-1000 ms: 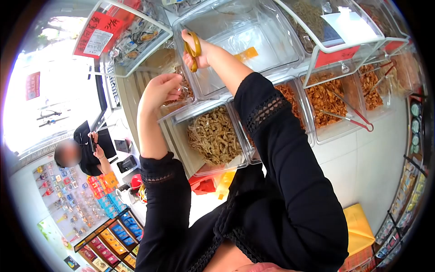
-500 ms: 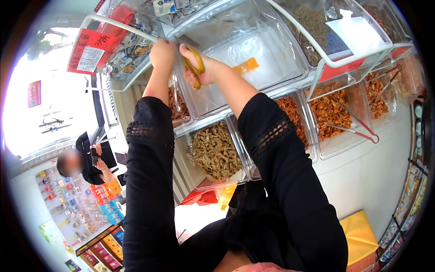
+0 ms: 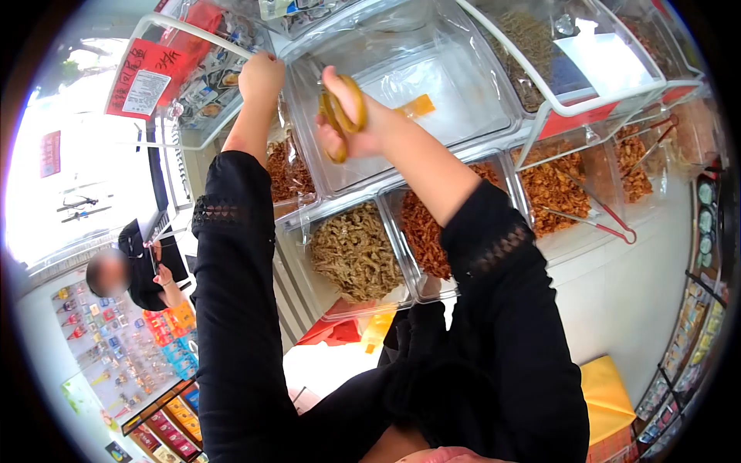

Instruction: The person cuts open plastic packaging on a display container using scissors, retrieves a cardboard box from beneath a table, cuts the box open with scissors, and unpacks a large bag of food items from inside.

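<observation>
Yellow scissors [image 3: 334, 116] in right hand [image 3: 367, 134]

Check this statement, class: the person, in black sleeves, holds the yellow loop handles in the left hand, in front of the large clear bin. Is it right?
Not quite: the head view shows the yellow loop handles in the right hand, not the left. The black sleeves and large clear bin are correct.

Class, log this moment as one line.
left hand near white-rimmed lid, grip unclear | right hand holds yellow-handled scissors over clear bin
</observation>
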Demonstrator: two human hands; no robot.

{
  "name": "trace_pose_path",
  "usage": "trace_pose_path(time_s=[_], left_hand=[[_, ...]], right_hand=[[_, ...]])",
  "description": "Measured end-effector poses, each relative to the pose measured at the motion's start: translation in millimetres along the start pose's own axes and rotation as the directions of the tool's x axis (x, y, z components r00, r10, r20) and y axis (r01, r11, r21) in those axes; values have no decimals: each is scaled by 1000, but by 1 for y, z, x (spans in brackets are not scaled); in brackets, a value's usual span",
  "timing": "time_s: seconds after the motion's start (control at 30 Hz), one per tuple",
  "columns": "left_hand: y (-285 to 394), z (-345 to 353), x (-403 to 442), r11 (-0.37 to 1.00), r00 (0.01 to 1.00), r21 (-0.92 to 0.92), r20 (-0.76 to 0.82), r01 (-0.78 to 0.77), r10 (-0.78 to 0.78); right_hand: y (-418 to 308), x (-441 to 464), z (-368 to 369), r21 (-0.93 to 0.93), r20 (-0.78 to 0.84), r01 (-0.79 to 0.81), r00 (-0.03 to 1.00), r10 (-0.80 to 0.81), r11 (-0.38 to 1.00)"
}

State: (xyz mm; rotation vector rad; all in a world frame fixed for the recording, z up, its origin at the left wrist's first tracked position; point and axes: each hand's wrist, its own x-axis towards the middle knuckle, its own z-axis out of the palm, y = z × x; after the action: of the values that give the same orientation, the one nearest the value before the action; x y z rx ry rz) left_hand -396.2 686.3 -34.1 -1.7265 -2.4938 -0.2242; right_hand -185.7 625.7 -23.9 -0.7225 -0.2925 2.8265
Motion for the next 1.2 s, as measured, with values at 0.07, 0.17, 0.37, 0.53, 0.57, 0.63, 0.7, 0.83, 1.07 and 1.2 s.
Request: trace_pose_path(time_s=[0.07, 0.17, 0.37, 0.53, 0.57, 0.63, 0.7, 0.83, 1.07, 1.2], left_hand=[[13, -15, -9, 1000, 999, 18, 53, 13, -14], [44, -40, -39, 992, 992, 3, -6, -122, 122], [158, -64, -99, 673, 708, -621, 255, -402, 659], [204, -44, -108, 245, 269, -298, -44, -923, 962], [204, -48, -110, 247, 272, -301, -42, -921, 961], [198, -58, -111, 508, 497, -420, 144, -752, 856], [174, -64, -104, 526, 483, -467, 220, -710, 847], [143, -75, -125, 676, 336, -469, 618, -568, 711], [177, -49, -149, 687, 412, -476, 561, -549, 718], [198, -40, -136, 706, 417, -446, 586, -551, 695]], right_hand=[[8, -59, 13, -42, 54, 142, 989, -139, 989], [56, -141, -31, -182, 39, 187, 982, -183, 965], [123, -235, -47, -815, -458, 219, 324, -828, 536], [139, -258, -75, -476, -578, 386, 540, -612, 790], [141, -259, -70, -475, -579, 383, 542, -609, 792], [146, -263, -61, -62, -359, 470, 813, -459, 880], [164, -254, -77, -227, -316, 385, 840, -442, 895], [197, -224, -95, 6, -169, 314, 936, -308, 950], [217, -181, -101, 104, -28, 429, 903, -429, 897], [210, -166, -101, 92, 85, 490, 863, -497, 867]])
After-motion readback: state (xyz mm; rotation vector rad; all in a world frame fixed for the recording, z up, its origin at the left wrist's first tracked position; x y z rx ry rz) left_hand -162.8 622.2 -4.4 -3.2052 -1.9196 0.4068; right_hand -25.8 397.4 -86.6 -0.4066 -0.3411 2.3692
